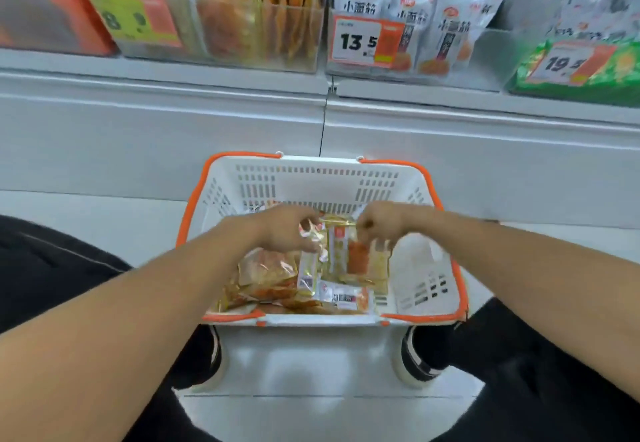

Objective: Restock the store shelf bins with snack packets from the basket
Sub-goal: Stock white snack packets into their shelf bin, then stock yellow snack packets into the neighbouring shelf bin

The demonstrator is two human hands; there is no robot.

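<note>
The left hand [284, 230] and the right hand [379, 221] are both low inside the basket [429, 289], fingers closed on upright snack packets [341, 251] which they hold together between them. How many packets are in this bunch I cannot count; at least three faces show. I judge this is the picking step: gathering a handful before the lift. The next move calls for raising the bunch, without dropping any, toward the clear bin [263, 36] on the shelf [173, 95] above, which holds similar golden packets. More loose packets lie on the basket floor, too mixed for counting. There is one basket, and three price tags are readable on the bins.
</note>
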